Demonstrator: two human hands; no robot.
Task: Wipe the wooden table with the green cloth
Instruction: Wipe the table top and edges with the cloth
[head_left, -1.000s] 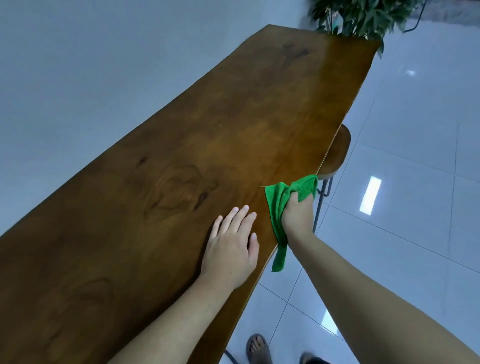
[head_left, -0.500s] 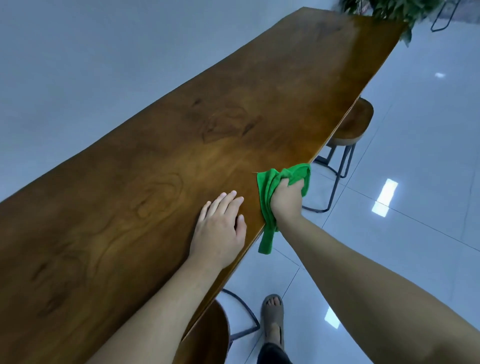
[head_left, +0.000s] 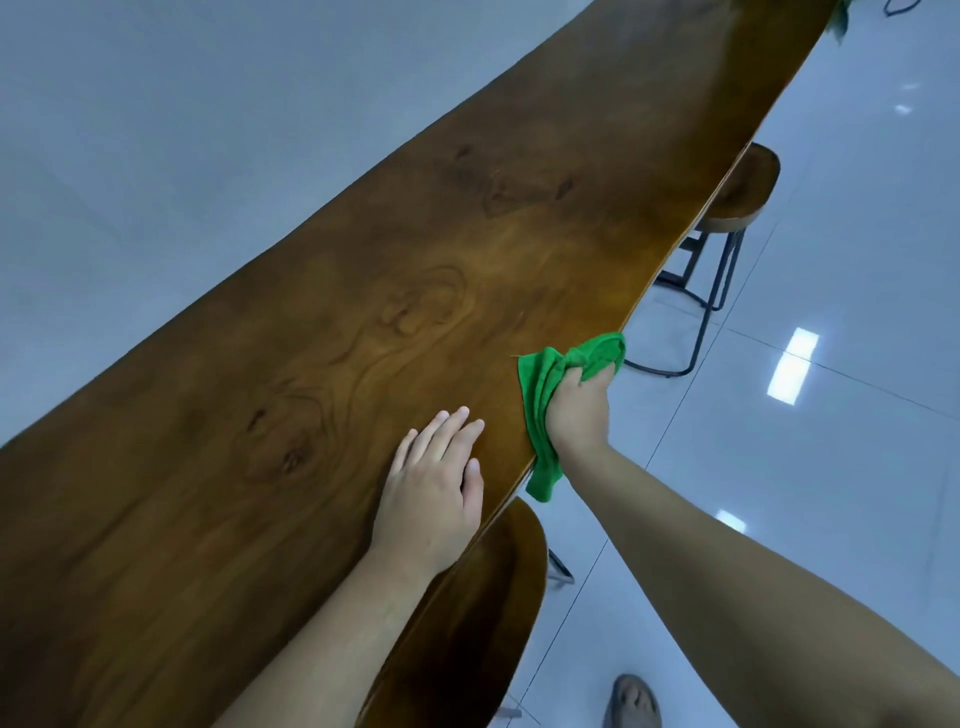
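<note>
A sandalled foot (head_left: 632, 701) on glossy pale floor tiles (head_left: 831, 467) sits nearest the camera, w/ a rounded wooden stool seat (head_left: 467, 613) tucked just under the table's near edge. Left hand (head_left: 431, 488) lies flat on the table (head_left: 311, 389), palm down, fingers straight and close together, gripping nothing. Just past it along the same edge, right hand (head_left: 576, 410) is clenched round a bunched green cloth (head_left: 545, 384), soft nubby fabric, pressed against the table's rim; one tail hangs below the edge beside the wrist. Tabletop is a long, dark-brown slab w/ swirling grain, knots and a slightly wavy edge. Further along the edge, a second round wooden stool (head_left: 737, 202) on thin black metal legs. At the table's far end, a few green leaves (head_left: 839, 21).
</note>
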